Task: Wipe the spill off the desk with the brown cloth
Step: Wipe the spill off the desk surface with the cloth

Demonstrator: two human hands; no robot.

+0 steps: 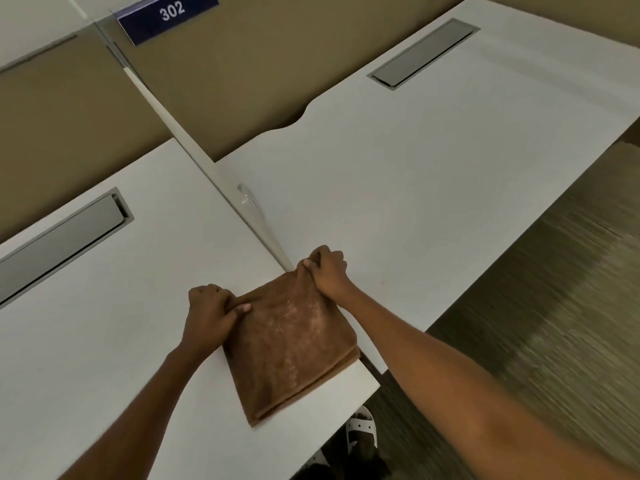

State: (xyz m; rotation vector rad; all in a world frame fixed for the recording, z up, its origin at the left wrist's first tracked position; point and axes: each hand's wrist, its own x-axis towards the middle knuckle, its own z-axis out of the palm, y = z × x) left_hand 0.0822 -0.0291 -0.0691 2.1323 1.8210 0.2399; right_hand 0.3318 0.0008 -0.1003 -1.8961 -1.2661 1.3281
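A folded brown cloth [294, 348] lies flat on the near corner of the white desk [104, 341], with pale dusty marks on its top. My left hand [211, 311] pinches the cloth's far left corner. At the far right corner, my right hand [329, 271] grips the cloth, close to the seam between the two desks. A small wet-looking smear [247, 199] shows on the right desk [433, 188] beside the divider, well beyond the cloth.
A thin white divider [194, 147] runs between the desks. Each desk has a grey cable hatch [422, 53] [62, 244]. A blue "302" sign [166, 15] sits on the tan partition. Carpet floor [554, 306] lies right; a white sandal [360, 431] shows below the desk edge.
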